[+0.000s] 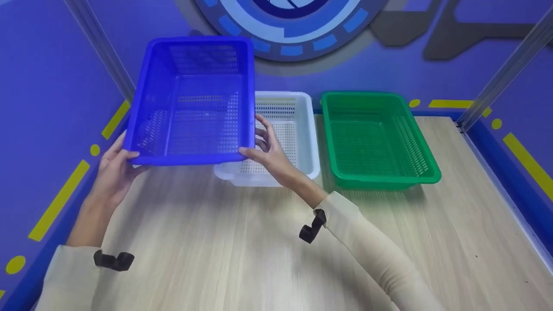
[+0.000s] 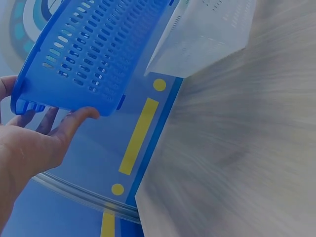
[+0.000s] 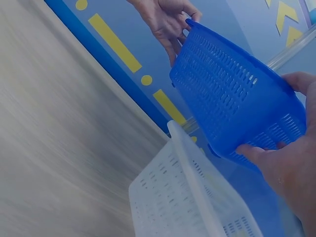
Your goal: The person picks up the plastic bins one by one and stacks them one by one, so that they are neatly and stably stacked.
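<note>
Both hands hold a blue plastic basket (image 1: 207,116) up off the table, its open top tilted toward me. At its near left corner, my left hand (image 1: 114,172) grips the rim, thumb over the edge and fingers underneath. My right hand (image 1: 276,160) grips the near right corner, thumb on the rim and fingers along the side wall. Slotted walls of the blue basket (image 2: 94,54) show in the left wrist view, and its underside edge in the right wrist view. Behind and to the right is a white basket (image 1: 315,160), partly hidden by the blue one.
A green basket (image 1: 380,179) stands on the wooden table (image 1: 242,259) to the right of the white one. Blue printed panels (image 1: 39,86) with yellow marks wall in the back and sides. Metal posts (image 1: 505,65) rise at the back corners.
</note>
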